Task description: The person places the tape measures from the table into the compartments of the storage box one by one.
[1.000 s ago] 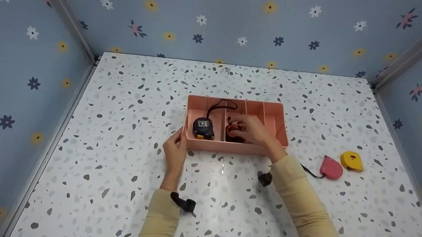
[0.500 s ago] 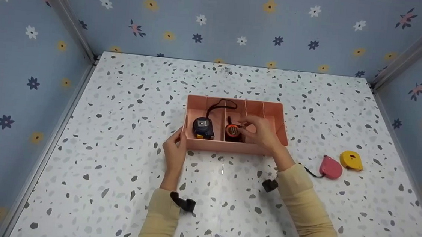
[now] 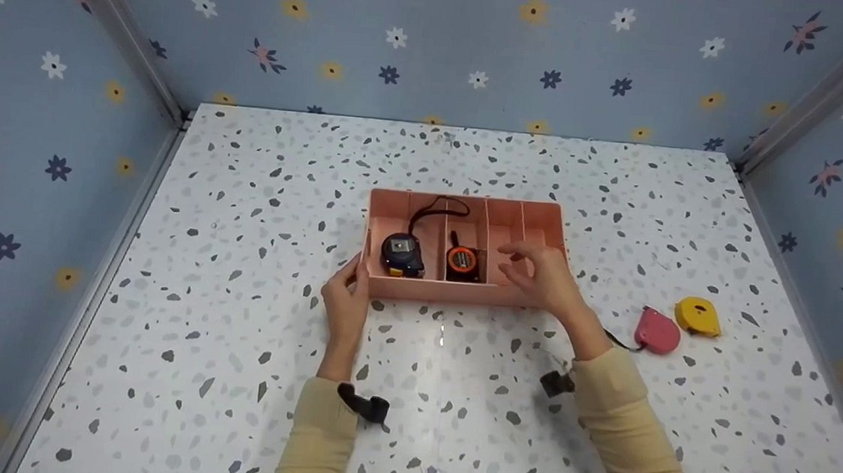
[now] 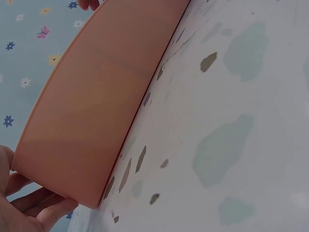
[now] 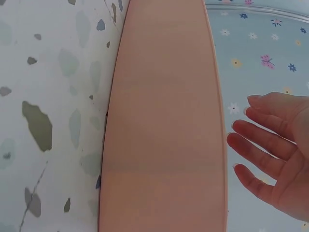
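The orange tape measure [image 3: 464, 263] bears an illegible label [image 3: 462, 259].

It was a booth-like workspace.
Flower-print walls [image 3: 451, 51] with metal corner posts [image 3: 126, 33] stood beyond and beside the left hand [image 3: 347, 298] and right hand [image 3: 550, 280]; a speckled white table [image 3: 280, 214] lay beneath.

Tray [image 3: 455, 292], two tape measures [image 3: 658, 332] [image 3: 697, 317] on tabletop [image 3: 253, 268]
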Tool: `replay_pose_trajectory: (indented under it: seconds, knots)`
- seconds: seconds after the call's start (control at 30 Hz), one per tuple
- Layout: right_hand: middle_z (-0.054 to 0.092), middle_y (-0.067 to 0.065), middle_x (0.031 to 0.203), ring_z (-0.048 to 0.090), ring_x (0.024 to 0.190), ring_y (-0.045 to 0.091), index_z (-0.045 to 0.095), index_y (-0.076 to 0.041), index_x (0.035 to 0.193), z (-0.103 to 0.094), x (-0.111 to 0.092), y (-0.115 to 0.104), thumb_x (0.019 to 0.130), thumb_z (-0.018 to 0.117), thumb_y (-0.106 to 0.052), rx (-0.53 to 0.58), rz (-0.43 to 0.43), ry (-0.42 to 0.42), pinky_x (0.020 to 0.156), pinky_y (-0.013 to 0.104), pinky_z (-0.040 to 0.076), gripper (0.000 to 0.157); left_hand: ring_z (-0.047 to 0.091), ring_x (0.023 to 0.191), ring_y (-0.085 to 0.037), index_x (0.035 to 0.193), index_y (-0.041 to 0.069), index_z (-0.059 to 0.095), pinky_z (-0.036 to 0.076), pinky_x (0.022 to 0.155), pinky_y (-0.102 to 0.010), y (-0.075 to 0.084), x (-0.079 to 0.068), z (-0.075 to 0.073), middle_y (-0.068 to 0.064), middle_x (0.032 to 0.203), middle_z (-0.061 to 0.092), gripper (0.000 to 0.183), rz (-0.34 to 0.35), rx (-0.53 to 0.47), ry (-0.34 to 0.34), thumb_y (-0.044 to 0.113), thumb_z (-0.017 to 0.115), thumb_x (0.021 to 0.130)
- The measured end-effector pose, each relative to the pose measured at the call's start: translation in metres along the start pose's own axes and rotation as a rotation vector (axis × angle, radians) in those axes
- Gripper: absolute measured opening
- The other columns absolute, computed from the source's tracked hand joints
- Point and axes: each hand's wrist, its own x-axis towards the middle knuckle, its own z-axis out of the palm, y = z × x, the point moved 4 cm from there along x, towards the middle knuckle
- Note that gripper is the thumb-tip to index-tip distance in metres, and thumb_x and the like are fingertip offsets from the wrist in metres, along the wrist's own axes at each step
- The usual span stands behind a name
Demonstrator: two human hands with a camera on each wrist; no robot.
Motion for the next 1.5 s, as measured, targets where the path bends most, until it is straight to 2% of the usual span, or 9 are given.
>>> replay_pose_trajectory:
  seconds: [0.13,0.23,0.43,0.83,1.13,1.37,1.5]
  knots:
    - [0.065,0.013,0.089,0.059,0.079,0.023,0.065,0.002,0.097,-0.007,-0.008,0.001,0.079,0.063,-0.003,-0.016,-0.014,0.034,0.070,0.039,0.049,0.019,0.058,0.093,-0.019,0.114,-0.002,0.058,0.048,0.080,-0.027,0.000,-0.001,0.000,-0.014,0.111,0.059,0.028,0.007,0.004,0.010,0.010,0.051,0.089]
    - [0.065,0.011,0.089,0.058,0.079,0.022,0.065,0.001,0.097,-0.013,-0.014,0.003,0.079,0.063,-0.002,-0.021,0.010,0.048,0.072,0.036,0.048,0.019,0.058,0.093,-0.020,0.114,-0.002,0.058,0.047,0.080,-0.028,0.001,-0.001,-0.001,-0.014,0.111,0.059,0.028,0.011,0.009,0.011,0.010,0.051,0.089]
    - [0.064,0.013,0.096,0.057,0.084,0.024,0.064,0.003,0.100,-0.023,-0.029,0.006,0.079,0.064,-0.004,-0.017,0.069,0.068,0.076,0.038,0.047,0.022,0.058,0.093,-0.020,0.113,-0.001,0.058,0.047,0.081,-0.028,0.000,0.000,0.000,-0.014,0.110,0.060,0.028,0.008,0.006,0.011,0.010,0.051,0.089]
    - [0.065,0.010,0.096,0.058,0.086,0.021,0.064,-0.001,0.102,-0.043,-0.058,0.019,0.078,0.065,-0.005,-0.037,0.128,0.170,0.073,0.041,0.046,0.024,0.058,0.092,-0.019,0.113,-0.001,0.058,0.048,0.080,-0.026,-0.001,-0.001,0.000,-0.014,0.110,0.060,0.028,-0.006,-0.002,0.008,0.011,0.051,0.089]
    - [0.061,0.012,0.105,0.057,0.092,0.026,0.062,-0.002,0.107,-0.056,-0.082,0.032,0.080,0.065,-0.011,-0.027,0.268,0.217,0.078,0.047,0.046,0.029,0.058,0.091,-0.020,0.113,-0.002,0.058,0.049,0.078,-0.028,-0.001,0.000,0.001,-0.014,0.110,0.060,0.028,0.012,-0.023,0.005,0.011,0.051,0.089]
    - [0.060,0.014,0.108,0.056,0.093,0.028,0.060,-0.001,0.110,-0.064,-0.098,0.044,0.082,0.064,-0.013,-0.022,0.304,0.253,0.079,0.047,0.045,0.031,0.059,0.089,-0.022,0.112,-0.002,0.059,0.049,0.077,-0.030,-0.001,0.001,0.000,-0.015,0.109,0.060,0.026,0.021,-0.020,0.017,0.009,0.052,0.089]
    - [0.059,0.015,0.110,0.055,0.095,0.029,0.059,-0.002,0.112,-0.068,-0.109,0.051,0.082,0.063,-0.014,-0.020,0.356,0.272,0.080,0.047,0.044,0.033,0.059,0.089,-0.021,0.112,-0.002,0.059,0.049,0.077,-0.029,-0.002,0.001,0.000,-0.014,0.109,0.060,0.027,0.018,-0.019,0.013,0.010,0.052,0.089]
